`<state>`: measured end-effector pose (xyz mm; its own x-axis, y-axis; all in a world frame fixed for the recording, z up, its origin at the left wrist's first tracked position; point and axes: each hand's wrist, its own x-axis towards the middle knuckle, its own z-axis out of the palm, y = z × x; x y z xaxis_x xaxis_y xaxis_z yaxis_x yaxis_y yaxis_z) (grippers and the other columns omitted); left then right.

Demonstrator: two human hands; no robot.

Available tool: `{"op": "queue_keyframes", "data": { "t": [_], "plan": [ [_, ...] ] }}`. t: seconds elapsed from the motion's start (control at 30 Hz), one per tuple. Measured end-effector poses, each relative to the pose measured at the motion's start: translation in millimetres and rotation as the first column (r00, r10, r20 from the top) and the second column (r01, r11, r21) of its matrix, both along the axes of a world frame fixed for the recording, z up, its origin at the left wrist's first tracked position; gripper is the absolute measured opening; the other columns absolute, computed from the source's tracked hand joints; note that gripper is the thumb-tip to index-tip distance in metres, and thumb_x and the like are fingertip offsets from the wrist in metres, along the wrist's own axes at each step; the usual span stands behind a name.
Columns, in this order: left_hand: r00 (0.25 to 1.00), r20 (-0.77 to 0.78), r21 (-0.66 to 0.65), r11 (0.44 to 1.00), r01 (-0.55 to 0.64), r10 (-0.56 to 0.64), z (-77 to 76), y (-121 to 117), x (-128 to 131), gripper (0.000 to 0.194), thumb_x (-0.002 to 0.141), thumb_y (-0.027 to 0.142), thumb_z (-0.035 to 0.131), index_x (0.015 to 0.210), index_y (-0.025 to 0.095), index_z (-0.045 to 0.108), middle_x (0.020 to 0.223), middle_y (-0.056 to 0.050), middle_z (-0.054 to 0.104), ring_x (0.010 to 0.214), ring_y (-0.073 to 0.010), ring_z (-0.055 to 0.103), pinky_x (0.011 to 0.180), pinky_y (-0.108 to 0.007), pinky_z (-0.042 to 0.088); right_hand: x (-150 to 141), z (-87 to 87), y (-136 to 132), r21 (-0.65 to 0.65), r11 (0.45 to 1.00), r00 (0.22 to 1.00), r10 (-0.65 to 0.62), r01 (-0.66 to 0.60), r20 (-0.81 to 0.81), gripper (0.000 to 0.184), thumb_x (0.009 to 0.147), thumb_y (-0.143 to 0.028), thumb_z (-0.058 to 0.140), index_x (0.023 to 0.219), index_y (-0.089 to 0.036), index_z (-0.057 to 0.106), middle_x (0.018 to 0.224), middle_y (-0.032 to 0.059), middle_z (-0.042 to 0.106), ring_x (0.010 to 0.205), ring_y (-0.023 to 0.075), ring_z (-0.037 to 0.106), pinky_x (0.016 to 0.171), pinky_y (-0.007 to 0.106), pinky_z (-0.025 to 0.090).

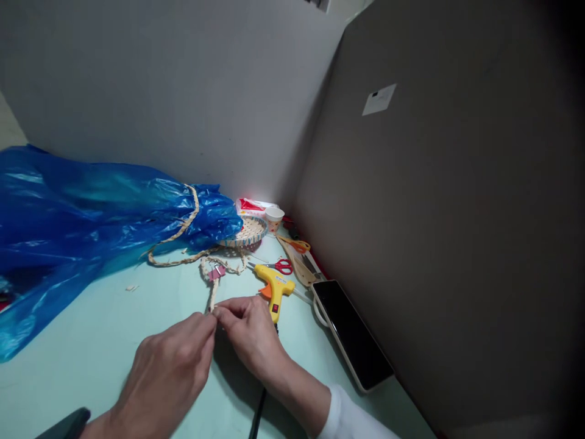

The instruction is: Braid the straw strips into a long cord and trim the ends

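A pale braided cord (213, 294) runs toward me from a pink binder clip (216, 272) that grips it. At its near end, my left hand (176, 360) is closed in a pinch, with its fingertips partly hidden behind the hand. My right hand (251, 332) meets it there, thumb and forefinger pinched on the same end. Beyond the clip the braid loops over the table and up across a blue plastic bag (114, 213). Just right of my right hand lies a yellow glue gun (277, 286) with an orange trigger.
Red-handled scissors (284, 266), orange-handled scissors (299, 245), a woven basket (251, 233) and a paper cup (274, 218) stand toward the back corner. A phone (351, 335) lies along the right panel (434, 213). A grey panel (159, 79) closes off the back.
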<state>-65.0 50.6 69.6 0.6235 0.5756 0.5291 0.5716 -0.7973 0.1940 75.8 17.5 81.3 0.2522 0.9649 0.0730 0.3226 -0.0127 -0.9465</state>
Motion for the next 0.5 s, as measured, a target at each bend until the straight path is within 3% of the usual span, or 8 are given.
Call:
{"op": "queue_keyframes", "data": {
  "t": [0.1, 0.2, 0.27, 0.33, 0.4, 0.43, 0.5],
  "plan": [
    [0.993, -0.105, 0.293, 0.953, 0.078, -0.049, 1.1, -5, 0, 0.038, 0.084, -0.001, 0.037, 0.078, 0.018, 0.069, 0.063, -0.004, 0.065, 0.055, -0.0211, 0.067, 0.054, -0.034, 0.042, 0, -1.1, 1, 0.022, 0.999, 0.989, 0.037, -0.034, -0.142, 0.025, 0.082, -0.025, 0.057, 0.06, -0.015, 0.065, 0.056, -0.0038, 0.044, 0.058, 0.0107, 0.041, 0.057, 0.023, 0.032],
    [0.99, -0.134, 0.37, 0.924, 0.095, -0.048, 3.2, -13, 2, 0.042, 0.076, -0.008, 0.036, 0.077, 0.017, 0.07, 0.062, -0.004, 0.065, 0.053, -0.0206, 0.064, 0.055, -0.034, 0.043, -3, -0.9, 2, 0.0, 1.0, 0.955, 0.03, -0.031, -0.295, 0.019, 0.076, -0.025, 0.061, 0.061, -0.014, 0.067, 0.059, -0.0027, 0.053, 0.058, 0.0109, 0.044, 0.059, 0.022, 0.036],
    [0.99, -0.084, 0.367, 0.921, 0.133, -0.109, 4.4, -19, 4, 0.04, 0.078, -0.006, 0.037, 0.077, 0.018, 0.069, 0.064, -0.004, 0.067, 0.055, -0.0199, 0.065, 0.058, -0.032, 0.044, -3, -0.5, 3, -0.051, 0.998, 0.922, 0.008, -0.03, -0.388, 0.016, 0.073, -0.025, 0.063, 0.063, -0.014, 0.068, 0.06, -0.0016, 0.058, 0.057, 0.0114, 0.047, 0.06, 0.023, 0.038],
    [0.976, -0.003, 0.306, 0.929, 0.208, -0.218, 6.2, -20, 4, 0.034, 0.085, 0.003, 0.041, 0.079, 0.02, 0.069, 0.068, -0.005, 0.069, 0.062, -0.0198, 0.067, 0.063, -0.031, 0.046, -2, 0.7, 3, -0.093, 0.995, 0.894, -0.006, -0.04, -0.448, 0.014, 0.072, -0.025, 0.062, 0.064, -0.014, 0.068, 0.062, -0.0004, 0.061, 0.057, 0.0118, 0.048, 0.058, 0.023, 0.038],
    [0.963, 0.111, 0.163, 0.961, 0.224, -0.244, 8.8, -14, 3, 0.027, 0.092, 0.016, 0.045, 0.079, 0.022, 0.067, 0.072, -0.004, 0.069, 0.068, -0.0201, 0.067, 0.066, -0.03, 0.046, 0, 2.9, 2, -0.092, 0.995, 0.88, -0.01, -0.038, -0.474, 0.014, 0.071, -0.023, 0.062, 0.062, -0.014, 0.067, 0.06, -0.001, 0.059, 0.055, 0.0112, 0.047, 0.056, 0.022, 0.036],
    [0.964, 0.169, 0.055, 0.978, 0.2, -0.206, 10.2, -8, 2, 0.025, 0.094, 0.021, 0.045, 0.081, 0.023, 0.066, 0.076, -0.004, 0.069, 0.071, -0.0204, 0.067, 0.067, -0.031, 0.046, 1, 4.2, 2, -0.082, 0.996, 0.883, -0.015, -0.026, -0.468, 0.014, 0.071, -0.021, 0.062, 0.06, -0.014, 0.067, 0.058, -0.0017, 0.058, 0.055, 0.0105, 0.045, 0.056, 0.022, 0.034],
    [0.97, 0.242, -0.247, 0.969, 0.023, 0.038, 12.6, 9, 1, 0.025, 0.094, 0.035, 0.044, 0.083, 0.023, 0.064, 0.08, -0.005, 0.068, 0.075, -0.0221, 0.064, 0.069, -0.033, 0.044, 2, 6.9, 1, -0.07, 0.998, 0.898, -0.028, -0.003, -0.438, 0.016, 0.072, -0.018, 0.062, 0.058, -0.014, 0.067, 0.055, -0.0027, 0.056, 0.055, 0.0094, 0.042, 0.056, 0.021, 0.032]
  ]
}}
